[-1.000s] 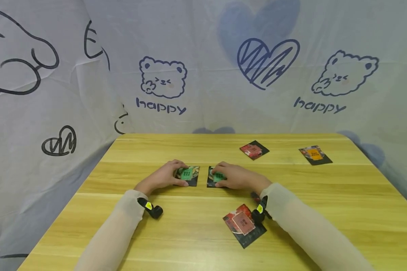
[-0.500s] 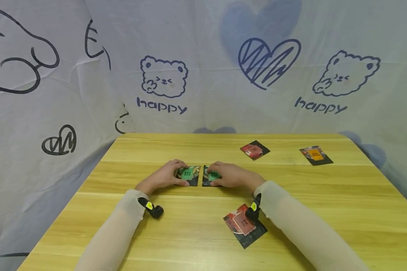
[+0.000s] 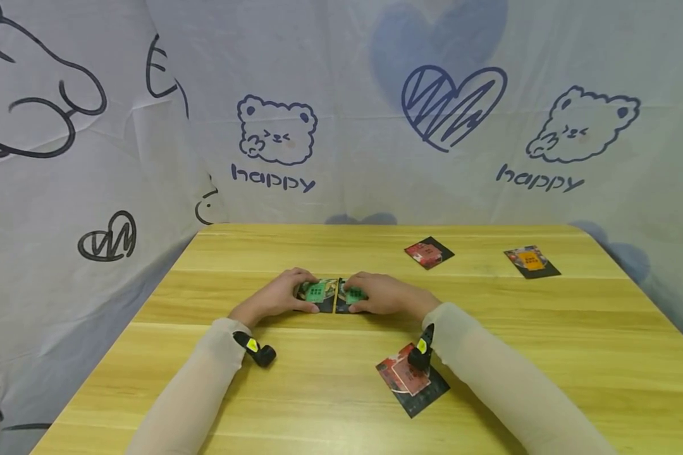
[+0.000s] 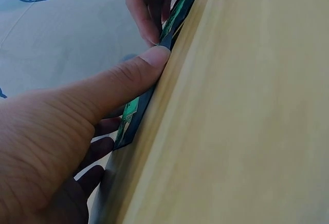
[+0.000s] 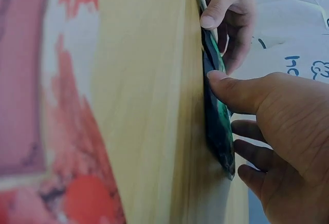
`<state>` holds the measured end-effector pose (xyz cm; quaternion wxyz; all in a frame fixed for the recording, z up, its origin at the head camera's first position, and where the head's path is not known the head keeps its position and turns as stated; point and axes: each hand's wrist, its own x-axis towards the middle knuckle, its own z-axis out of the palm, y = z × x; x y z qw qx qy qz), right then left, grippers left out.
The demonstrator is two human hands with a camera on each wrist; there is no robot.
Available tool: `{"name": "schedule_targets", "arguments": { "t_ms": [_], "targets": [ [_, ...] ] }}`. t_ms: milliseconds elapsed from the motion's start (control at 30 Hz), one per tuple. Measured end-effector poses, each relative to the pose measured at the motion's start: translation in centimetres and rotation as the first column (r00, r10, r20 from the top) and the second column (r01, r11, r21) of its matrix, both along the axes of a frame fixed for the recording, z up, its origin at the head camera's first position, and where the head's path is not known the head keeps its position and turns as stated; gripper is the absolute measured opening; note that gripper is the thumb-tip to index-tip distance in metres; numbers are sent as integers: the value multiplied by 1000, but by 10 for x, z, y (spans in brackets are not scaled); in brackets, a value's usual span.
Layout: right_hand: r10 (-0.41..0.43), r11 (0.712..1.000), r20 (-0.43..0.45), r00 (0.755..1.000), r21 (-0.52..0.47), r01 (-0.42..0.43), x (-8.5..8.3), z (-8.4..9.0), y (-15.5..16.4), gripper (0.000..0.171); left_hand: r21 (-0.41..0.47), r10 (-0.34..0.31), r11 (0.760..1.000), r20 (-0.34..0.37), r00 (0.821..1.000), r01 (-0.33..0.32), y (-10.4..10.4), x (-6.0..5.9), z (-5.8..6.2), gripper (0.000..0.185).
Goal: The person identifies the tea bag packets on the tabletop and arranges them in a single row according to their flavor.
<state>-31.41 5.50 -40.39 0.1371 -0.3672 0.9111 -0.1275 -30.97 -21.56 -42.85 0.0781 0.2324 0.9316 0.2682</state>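
Two square dark cards with green labels lie side by side mid-table in the head view, their facing edges almost meeting. My left hand (image 3: pixel 279 296) grips the left green card (image 3: pixel 317 292), thumb on its near edge and fingers at the far side. In a matching grip, my right hand (image 3: pixel 389 296) holds the right green card (image 3: pixel 354 293); its fingers cover the outer part. In the left wrist view, the left thumb presses the left green card (image 4: pixel 130 112) where the two meet. The right wrist view shows the right green card (image 5: pixel 218 129) edge-on under the right thumb.
A red square card (image 3: pixel 418 395) lies near the front, partly under the right wrist camera (image 3: pixel 421 354). Farther back on the wooden table (image 3: pixel 296 392) are another red card (image 3: pixel 429 253) and an orange-labelled card (image 3: pixel 530 260). Behind hangs a printed cloth (image 3: pixel 353 139).
My right hand has slid left with its green card, closing the gap to the left green card. My left hand and its card have stayed in place.
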Motion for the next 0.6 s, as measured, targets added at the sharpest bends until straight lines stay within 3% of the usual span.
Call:
{"name": "schedule_targets", "arguments": {
  "t_ms": [600],
  "targets": [
    [-10, 996, -39, 999, -84, 7, 1, 21, 32, 53, 9, -6, 1000, 0, 1000, 6, -1, -1, -4, 73]
  ]
}}
